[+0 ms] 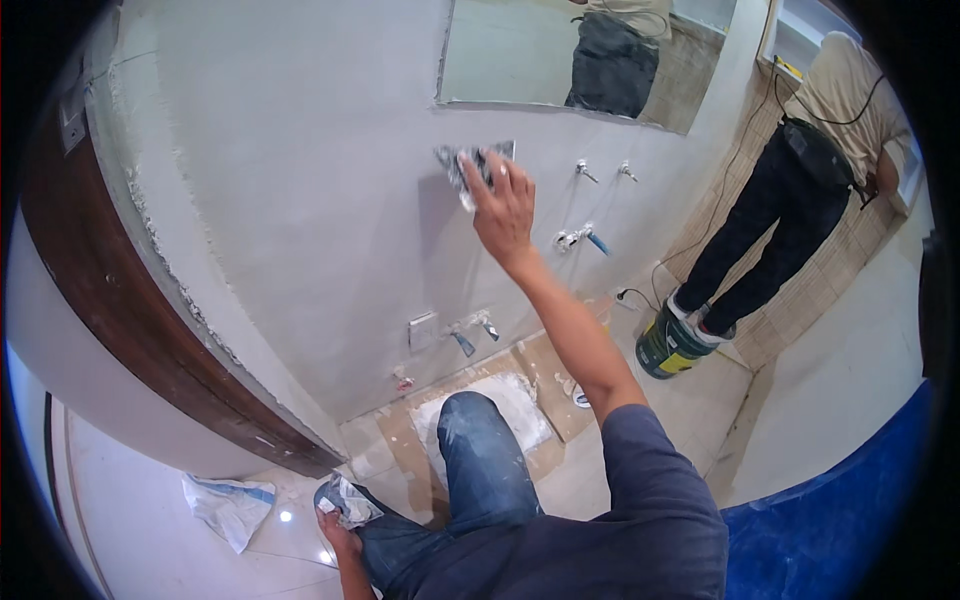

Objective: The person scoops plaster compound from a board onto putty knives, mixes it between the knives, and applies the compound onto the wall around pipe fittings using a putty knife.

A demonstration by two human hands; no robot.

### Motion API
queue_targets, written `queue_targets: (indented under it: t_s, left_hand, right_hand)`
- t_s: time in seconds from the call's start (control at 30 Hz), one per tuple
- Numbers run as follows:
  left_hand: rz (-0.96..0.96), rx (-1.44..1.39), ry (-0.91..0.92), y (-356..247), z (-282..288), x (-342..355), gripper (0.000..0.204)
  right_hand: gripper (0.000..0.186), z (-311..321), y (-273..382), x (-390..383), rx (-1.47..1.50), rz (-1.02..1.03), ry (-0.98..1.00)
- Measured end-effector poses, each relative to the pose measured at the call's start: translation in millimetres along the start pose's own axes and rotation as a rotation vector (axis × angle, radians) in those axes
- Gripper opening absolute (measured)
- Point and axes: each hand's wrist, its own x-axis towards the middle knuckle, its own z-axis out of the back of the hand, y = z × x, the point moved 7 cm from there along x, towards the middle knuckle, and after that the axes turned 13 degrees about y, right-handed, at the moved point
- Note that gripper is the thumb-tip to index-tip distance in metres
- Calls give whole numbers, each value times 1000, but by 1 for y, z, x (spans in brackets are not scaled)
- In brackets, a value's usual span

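Observation:
My right hand (pixel 505 212) reaches up to the pale grey wall (pixel 300 180), below the mirror (pixel 560 75). Its fingers press a flat, putty-smeared scraper (pixel 455 172) near the wall surface; the fingers cover much of it. Low on the left, beside my bent knee, my left hand (pixel 342 535) is closed around a whitish, smeared flat piece (pixel 355 505) whose kind I cannot make out.
Metal pipe stubs (pixel 587 172) and blue-ended fittings (pixel 597 243) jut from the wall. White powder (pixel 500 405) covers cardboard (pixel 548 385) on the floor. A person (pixel 800 180) stands on buckets (pixel 670 345) at right. A white sack (pixel 228 508) lies by the brown door frame (pixel 150 330).

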Motion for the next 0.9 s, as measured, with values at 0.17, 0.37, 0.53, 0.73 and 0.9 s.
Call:
queue_targets:
  t_s: [0.17, 0.37, 0.53, 0.73, 0.9]
  left_hand:
    - [-6, -4, 34, -2, -9, -1, 57]
    - [2, -31, -101, -1, -13, -8, 60]
    - [-4, -8, 7, -8, -18, -3, 59]
    - [-2, -7, -22, -4, -12, -2, 55]
    - [22, 17, -55, -3, -7, -3, 53]
  right_hand:
    - [56, -11, -20, 36, -44, 1, -79]
    - [56, -20, -18, 43, -69, -24, -144]
    - [70, -26, -8, 10, 51, 20, 36]
    - [65, -5, -14, -15, -28, 44, 158]
    - [63, 9, -20, 38, -20, 10, -99]
